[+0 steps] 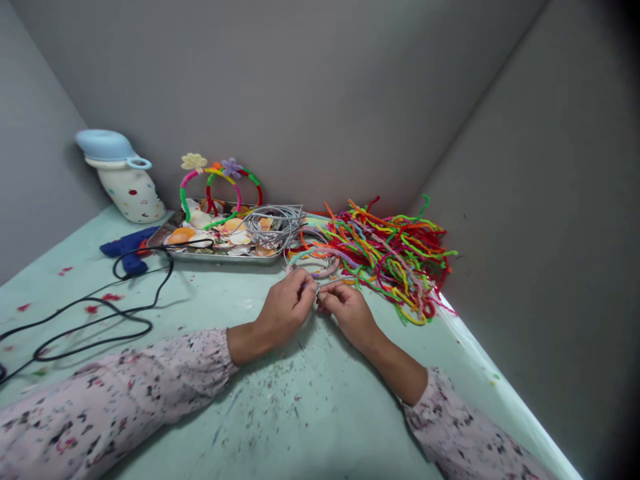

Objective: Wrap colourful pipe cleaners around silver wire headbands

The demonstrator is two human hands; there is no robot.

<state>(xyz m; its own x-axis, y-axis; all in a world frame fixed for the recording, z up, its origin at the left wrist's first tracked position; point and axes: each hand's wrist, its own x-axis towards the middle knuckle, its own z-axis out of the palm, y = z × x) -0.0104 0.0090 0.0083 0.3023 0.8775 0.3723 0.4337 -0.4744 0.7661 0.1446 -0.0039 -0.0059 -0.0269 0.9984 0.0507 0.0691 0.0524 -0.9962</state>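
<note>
My left hand and my right hand meet just in front of the craft supplies, fingertips nearly touching. Both are closed in a pinch on a ring wrapped in pastel pink, teal and purple, whose near end lies at my fingers. Exactly where each hand grips it is hidden by the fingers. Beyond my right hand lies a tangled heap of colourful pipe cleaners. Coiled grey wire rests on the right part of a metal tray that holds shells and scraps.
Two decorated hoops with fuzzy flowers stand on the tray. Left of it are a blue glue gun with a looping black cable and a white bottle with a blue lid. Grey panels border the table.
</note>
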